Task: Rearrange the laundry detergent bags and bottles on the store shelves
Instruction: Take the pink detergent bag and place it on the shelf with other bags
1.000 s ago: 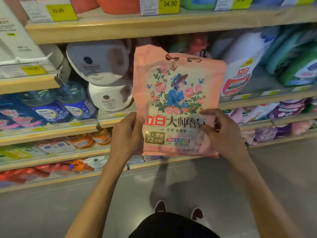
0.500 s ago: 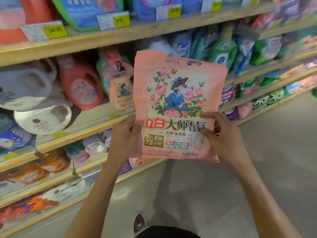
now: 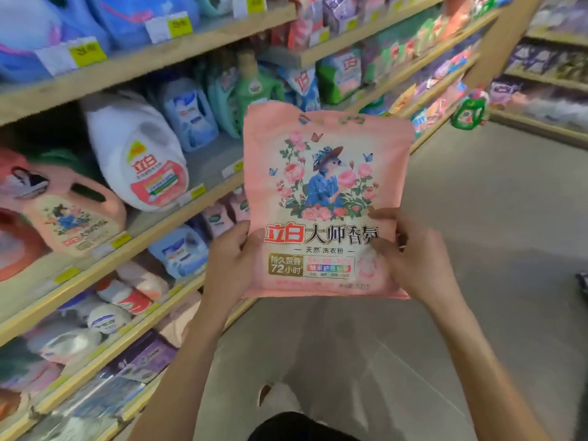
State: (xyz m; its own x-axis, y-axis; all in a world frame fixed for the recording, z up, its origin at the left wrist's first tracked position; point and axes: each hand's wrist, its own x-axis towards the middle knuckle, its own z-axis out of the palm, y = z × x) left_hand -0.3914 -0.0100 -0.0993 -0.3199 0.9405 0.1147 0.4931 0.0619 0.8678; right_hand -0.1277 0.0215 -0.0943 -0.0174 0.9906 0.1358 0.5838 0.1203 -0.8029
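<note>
fingers [image 3: 378, 218]: pressed on bag [image 3: 324, 186] front | bag: upright, gripped at lower edges by left hand [image 3: 232, 259] and right hand [image 3: 416, 262]

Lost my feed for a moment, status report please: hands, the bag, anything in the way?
Left hand and right hand both gripping pink detergent bag by its lower edges. Bag upright, off the shelves. Nothing in the way.

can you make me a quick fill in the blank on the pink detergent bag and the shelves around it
1. The pink floral plastic detergent bag is held by ____ hands.
2. The left hand has its grip on the bag's ____ edge.
3. The big white plastic jug with a red-and-pink label stands on a shelf to the ____ of the bag.
4. The number printed on the bag's gold patch is ____.

Missing words: two; left; left; 72
</note>
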